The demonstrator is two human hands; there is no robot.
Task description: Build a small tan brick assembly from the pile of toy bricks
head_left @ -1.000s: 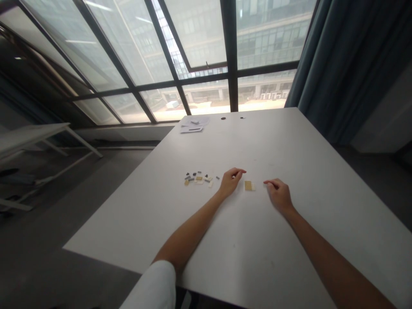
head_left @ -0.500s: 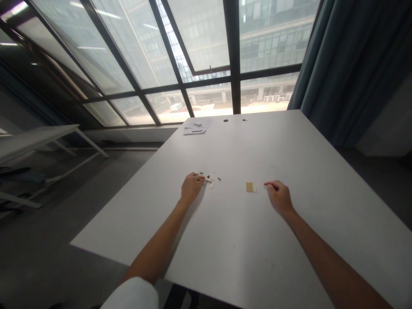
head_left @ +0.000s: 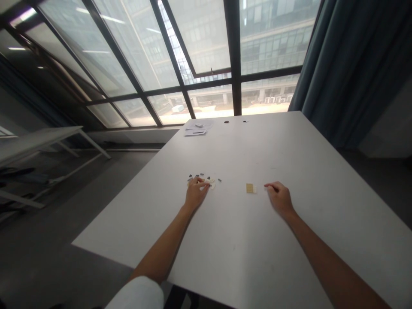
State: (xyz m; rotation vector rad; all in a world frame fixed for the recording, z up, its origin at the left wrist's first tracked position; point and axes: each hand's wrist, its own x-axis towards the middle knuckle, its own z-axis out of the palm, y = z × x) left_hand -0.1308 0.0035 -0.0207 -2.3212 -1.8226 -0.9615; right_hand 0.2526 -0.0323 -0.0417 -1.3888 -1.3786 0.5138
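On the white table (head_left: 231,227), my left hand (head_left: 196,193) is among small loose pieces, its fingers drawn together. A tiny dark bit shows at its fingertips, too small to name. Pale pieces (head_left: 213,183) lie just right of those fingertips, and small dark pieces (head_left: 201,174) lie beyond the hand. One grey piece (head_left: 219,180) sits apart to the right. My right hand (head_left: 279,198) rests on the table with curled fingers, thumb and forefinger close together; I see nothing in it. Left of it, not touching, lies a square tan studded plate (head_left: 249,188) with a paler strip along its right side.
Papers (head_left: 195,128) with small items on them lie at the table's far left corner. A dark round object (head_left: 226,122) and a small dark item (head_left: 244,121) are near the far edge. Windows stand behind, a blue curtain (head_left: 334,77) at right, another table (head_left: 48,137) at left.
My left hand has come slightly nearer to me, uncovering more dark pieces beyond it. The whitish piece at its fingertips earlier no longer shows there. My right hand and the tan plate have stayed put.
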